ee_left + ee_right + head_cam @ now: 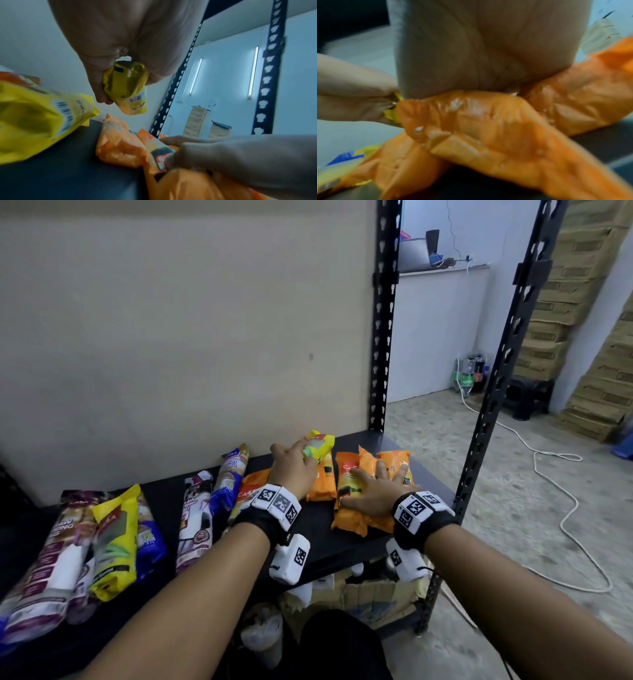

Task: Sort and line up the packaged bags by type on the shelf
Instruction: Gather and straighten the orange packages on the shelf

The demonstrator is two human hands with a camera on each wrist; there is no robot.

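My left hand (294, 465) grips a small yellow bag (318, 446) and holds it above the black shelf (308, 529); the left wrist view shows the fingers curled round the yellow bag (126, 86). My right hand (375, 486) lies flat with spread fingers on a group of orange bags (352, 508) at the shelf's right end. In the right wrist view the palm presses the orange bags (488, 121). Another orange bag (322, 481) lies between the hands, and one more (248, 491) lies left of the left wrist.
Further left lie a blue bag (227, 477), a white and purple bag (195, 522), a larger yellow bag (114, 542) and more purple bags (51, 559). Black perforated posts (382, 337) rise at the shelf's right corners. A wall stands behind. Cardboard boxes (370, 594) sit below.
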